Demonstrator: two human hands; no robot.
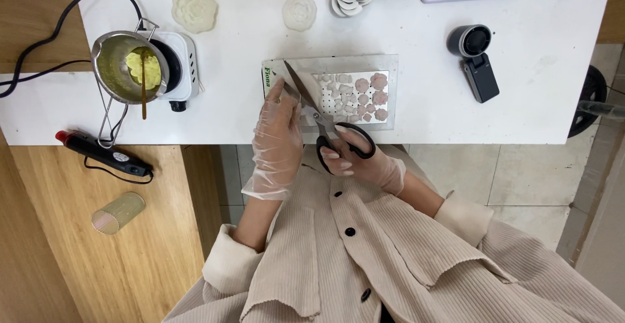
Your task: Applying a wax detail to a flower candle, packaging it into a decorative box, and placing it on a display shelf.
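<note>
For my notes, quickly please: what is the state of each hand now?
Left hand: gloved, fingers pressing a pale piece on the clear board.
Right hand: gloved, closed on the black-handled scissors.

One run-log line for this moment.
right hand: holds scissors, blades open | left hand: steadies white piece on clear board | melting pot: on small burner

scissors blk handles | chunks pink | table wht | jacket beige ribbed
</note>
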